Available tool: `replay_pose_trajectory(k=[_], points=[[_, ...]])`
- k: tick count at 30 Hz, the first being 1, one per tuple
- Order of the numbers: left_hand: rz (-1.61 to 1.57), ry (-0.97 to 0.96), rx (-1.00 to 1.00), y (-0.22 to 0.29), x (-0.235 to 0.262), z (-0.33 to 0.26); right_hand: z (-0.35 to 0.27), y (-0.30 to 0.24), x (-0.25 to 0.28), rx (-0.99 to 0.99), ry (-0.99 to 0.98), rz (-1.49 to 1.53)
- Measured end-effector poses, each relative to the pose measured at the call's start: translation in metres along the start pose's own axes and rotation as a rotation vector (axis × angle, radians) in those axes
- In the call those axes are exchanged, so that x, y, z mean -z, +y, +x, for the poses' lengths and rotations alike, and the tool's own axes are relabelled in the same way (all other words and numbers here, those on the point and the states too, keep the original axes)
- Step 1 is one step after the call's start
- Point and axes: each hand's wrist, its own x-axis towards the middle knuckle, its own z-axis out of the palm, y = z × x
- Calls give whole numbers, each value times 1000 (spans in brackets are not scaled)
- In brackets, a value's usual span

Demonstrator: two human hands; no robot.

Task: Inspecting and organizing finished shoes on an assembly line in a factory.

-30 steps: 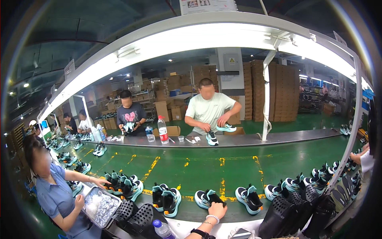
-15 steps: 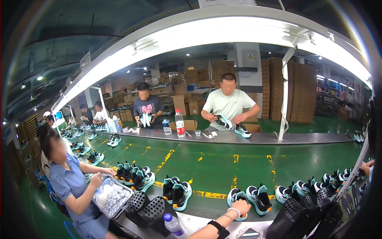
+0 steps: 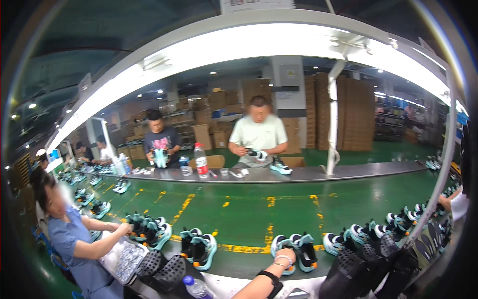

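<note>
Green conveyor belt [image 3: 249, 214] carrying teal-and-black sneakers past seated workers.

One hand [image 3: 285, 257] comes up from the lower edge, wrist in a bracelet and dark watch, fingers curled onto the near pair of sneakers [image 3: 295, 251] at the belt's front edge; which hand it is, I cannot tell. A water bottle [image 3: 195, 287] stands to its left.

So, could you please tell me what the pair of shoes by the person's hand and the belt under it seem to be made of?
The pair of shoes looks like teal and black synthetic or mesh fabric on paler, rubbery-looking soles, going by the matte panels; the exact material is unclear. The belt looks like smooth green rubber or plastic, since it glints under the lamp. The hand reaches it; which hand, I cannot tell.
</note>
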Motion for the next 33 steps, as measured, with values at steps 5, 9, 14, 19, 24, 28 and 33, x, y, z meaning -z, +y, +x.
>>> replay_pose_trajectory(k=[5,9,14,19,24,28,33], points=[[-5,-21,-58,-9,2,-3,-29,-20,-7,127,44,-219],[174,-95,-34,-14,-5,-10,-38,-34,-26,167,78,-426],[347,-21,-417,8,-6,-10,-52,-53,-44,287,98,-635],[379,32,-646,19,2,24,-57,-66,-69,349,170,-674],[380,48,-707,8,4,39,-58,-76,-80,309,144,-727],[351,19,-632,-48,-17,16,-69,-77,-63,190,-54,-723],[9,329,-316,-25,2,-78,-131,-51,-16,-697,958,-1436]])
